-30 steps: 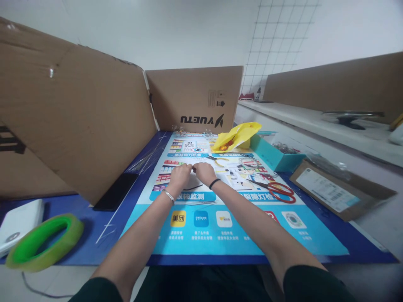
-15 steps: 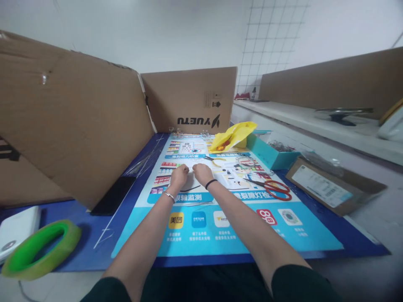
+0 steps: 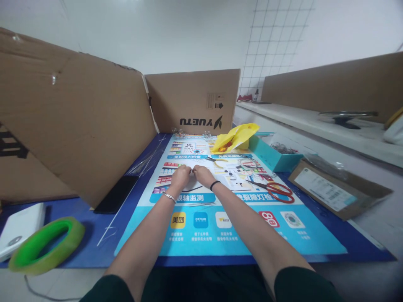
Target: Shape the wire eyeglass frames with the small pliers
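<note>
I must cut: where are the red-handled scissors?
Head view, right side: the scissors lie on the blue printed poster, left of the brown cardboard box.

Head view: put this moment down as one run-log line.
left hand: curled, grasp unclear | right hand: likewise, close beside | pliers: beyond right hand | red-handled scissors: right of hands, on printed sheet
</note>
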The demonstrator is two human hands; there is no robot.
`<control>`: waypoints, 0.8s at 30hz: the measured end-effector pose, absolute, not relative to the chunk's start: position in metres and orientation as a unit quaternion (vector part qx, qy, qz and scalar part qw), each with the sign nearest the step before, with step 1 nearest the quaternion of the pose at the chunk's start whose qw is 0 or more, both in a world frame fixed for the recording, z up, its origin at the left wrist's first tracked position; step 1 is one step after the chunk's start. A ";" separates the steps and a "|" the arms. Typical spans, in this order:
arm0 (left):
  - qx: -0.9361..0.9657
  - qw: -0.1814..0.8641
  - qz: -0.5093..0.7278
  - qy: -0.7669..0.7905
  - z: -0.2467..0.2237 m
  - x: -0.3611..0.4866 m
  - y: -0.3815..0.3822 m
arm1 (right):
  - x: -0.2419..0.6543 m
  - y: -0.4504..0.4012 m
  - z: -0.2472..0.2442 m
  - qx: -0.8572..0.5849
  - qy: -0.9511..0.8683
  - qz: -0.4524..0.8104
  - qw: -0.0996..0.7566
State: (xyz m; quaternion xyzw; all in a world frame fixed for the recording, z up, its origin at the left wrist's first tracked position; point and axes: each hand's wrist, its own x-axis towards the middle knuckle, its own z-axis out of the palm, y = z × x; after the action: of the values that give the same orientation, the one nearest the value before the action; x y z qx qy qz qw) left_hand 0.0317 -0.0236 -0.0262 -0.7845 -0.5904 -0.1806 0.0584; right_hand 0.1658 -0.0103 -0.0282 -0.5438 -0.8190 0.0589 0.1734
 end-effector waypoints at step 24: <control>-0.755 -0.215 -0.299 -0.542 -0.014 0.013 -0.019 | 0.175 -0.014 -0.004 -0.505 -0.828 0.117 0.216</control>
State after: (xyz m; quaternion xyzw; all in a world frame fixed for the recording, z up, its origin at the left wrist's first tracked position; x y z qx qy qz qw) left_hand 0.0129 -0.0192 -0.0138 -0.7549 -0.5425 -0.2995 -0.2149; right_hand 0.1753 -0.0140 -0.0037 -0.5046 -0.8277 0.1172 0.2160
